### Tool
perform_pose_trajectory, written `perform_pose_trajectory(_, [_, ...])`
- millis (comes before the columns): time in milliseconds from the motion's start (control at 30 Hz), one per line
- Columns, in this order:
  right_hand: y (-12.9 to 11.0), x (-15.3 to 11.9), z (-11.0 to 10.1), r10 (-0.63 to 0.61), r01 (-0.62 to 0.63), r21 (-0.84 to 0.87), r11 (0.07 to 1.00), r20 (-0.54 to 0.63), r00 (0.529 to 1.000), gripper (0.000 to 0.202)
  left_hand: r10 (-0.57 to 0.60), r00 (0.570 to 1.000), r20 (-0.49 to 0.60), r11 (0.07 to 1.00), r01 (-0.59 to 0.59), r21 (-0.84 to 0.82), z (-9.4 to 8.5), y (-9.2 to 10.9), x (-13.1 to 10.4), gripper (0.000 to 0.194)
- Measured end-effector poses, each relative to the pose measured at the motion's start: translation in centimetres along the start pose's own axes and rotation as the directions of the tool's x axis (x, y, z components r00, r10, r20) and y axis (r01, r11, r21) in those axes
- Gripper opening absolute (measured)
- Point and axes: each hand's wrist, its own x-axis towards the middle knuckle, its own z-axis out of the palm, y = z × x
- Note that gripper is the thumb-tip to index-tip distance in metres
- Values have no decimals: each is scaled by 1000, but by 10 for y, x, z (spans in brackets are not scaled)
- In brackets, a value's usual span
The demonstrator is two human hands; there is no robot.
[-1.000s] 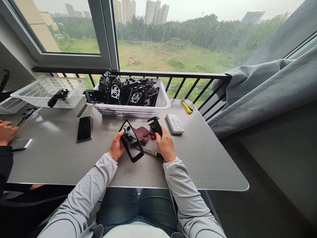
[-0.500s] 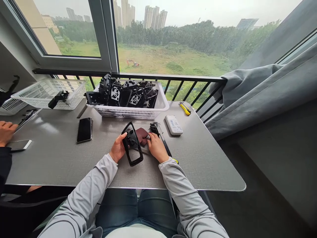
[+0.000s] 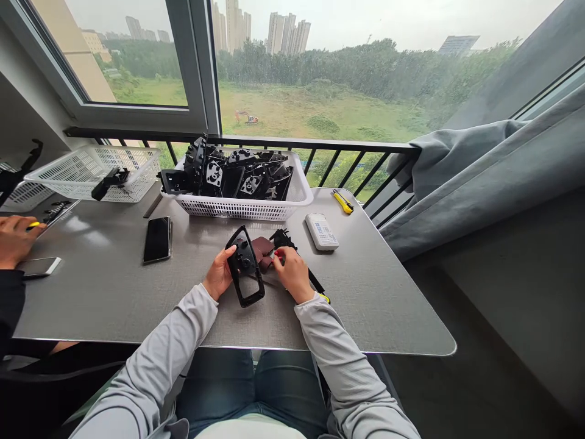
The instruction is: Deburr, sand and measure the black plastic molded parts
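My left hand (image 3: pixel 218 275) is closed on the edge of a black plastic frame part (image 3: pixel 250 299), thumb on its inner face. The frame is tilted above the table, with a round moulded detail in its upper half and an opening below. Just right of it is a folded red-brown sheet (image 3: pixel 262 247). My right hand (image 3: pixel 291 272) is in a pinch at the sheet's right edge; a small reddish spot shows by the fingertips, too small to name. Beyond and beneath this hand lies a long black plastic part (image 3: pixel 315 280), partly hidden, with a yellow tip (image 3: pixel 325 298) near its lower end.
A white basket (image 3: pixel 237 209) heaped with black plastic parts stands at the back. Right of it are a white box-like device (image 3: pixel 322 231) and a yellow utility knife (image 3: pixel 342 201). Leftward are a phone (image 3: pixel 157 240), another basket (image 3: pixel 141 160) and a co-worker's hand (image 3: pixel 16 241).
My right hand has shifted slightly right, its fingers more bunched. The black part's far end appears turned a little. The co-worker's hand has moved right, and something yellow shows in it.
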Motion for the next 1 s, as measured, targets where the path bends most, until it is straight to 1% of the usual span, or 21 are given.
perform_pose_trajectory(67, [-3, 0, 0, -54, 81, 197, 977, -141, 989, 14, -2, 1000, -3, 1000, 2, 6, 0, 0, 0, 16])
perform_pose_trajectory(133, [-8, -2, -2, -88, 178, 355, 918, -256, 963, 13, 3, 1000, 9, 1000, -3, 12, 1, 0, -1, 17])
perform_pose_trajectory(167, [-11, -4, -3, -96, 217, 418, 882, -290, 952, 13, 7, 1000, 23, 1000, -8, 17, 1, 0, -1, 18])
perform_pose_trajectory(233, [-17, -9, -5, -108, 262, 526, 809, -304, 946, 12, 7, 998, 57, 999, -9, 35, 2, -1, -1, 20])
perform_pose_trajectory(333, [-23, -17, -6, -142, 279, 638, 717, -258, 956, 12, -19, 997, 70, 997, 13, 81, 3, -2, -2, 22])
perform_pose_trajectory(433, [-25, -22, -4, -237, 334, 644, 688, -236, 942, 12, -43, 997, 61, 992, 35, 124, 4, -4, -3, 26])
perform_pose_trajectory(567, [-25, -21, 1, -432, 449, 576, 684, -177, 885, 17, -48, 996, 69, 987, 37, 159, 4, -5, -4, 34])
perform_pose_trajectory(667, [-24, -18, 7, -508, 497, 564, 659, -154, 848, 17, -32, 998, 50, 979, 22, 204, 2, -6, -4, 39])
perform_pose_trajectory(733, [-23, -17, 10, -521, 515, 553, 654, -164, 838, 15, -29, 999, 45, 970, 18, 241, 2, -6, -6, 43])
perform_pose_trajectory(767, [-22, -17, 11, -513, 513, 548, 661, -168, 842, 15, -30, 998, 47, 966, 17, 256, 2, -6, -7, 45])
perform_pose_trajectory(933, [-21, -16, 14, -428, 435, 534, 725, -145, 892, 12, -51, 997, 51, 960, 35, 278, 6, -6, -10, 50])
perform_pose_trajectory(1000, [-19, -15, 15, -379, 403, 501, 766, -155, 912, 12, -39, 998, 53, 959, 22, 284, 8, -7, -11, 51])
